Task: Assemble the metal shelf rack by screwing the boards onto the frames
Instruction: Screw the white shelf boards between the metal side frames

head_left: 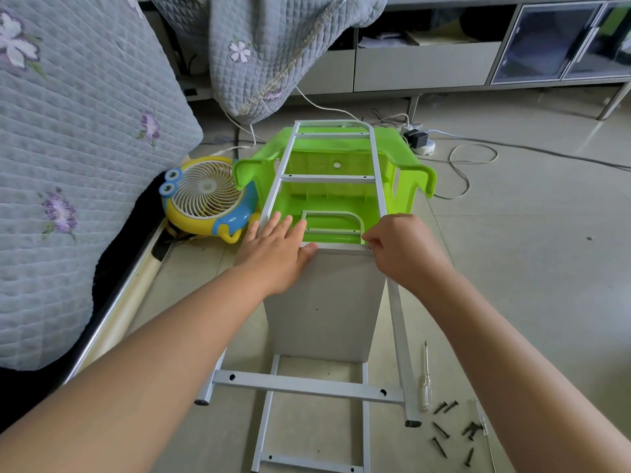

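Closest to the lens are the two bare forearms reaching forward over the tiled floor. The left hand (278, 249) lies flat, fingers straight, pressing the top edge of the upright pale grey rectangular board (322, 302) where it meets the white metal ladder-style frame (329, 179). The right hand (397, 245) is curled, fingertips pinching something tiny at the board's top right corner. Probably a screw, but it's too small to tell.

The frame's long axis runs straight away from me, its far end propped on an upturned lime green plastic stool (415, 172). A second white frame (307, 385) lies flat on the floor under the board.

What matters next: the clear-handled screwdriver (425, 380) and the scattered black screws (450, 428) sit on the floor down to the right, near the right elbow, so I'd say the right hand grabs them while the left steadies the board.

A yellow cartoon fan (205, 196) sits off left by the quilted bed.
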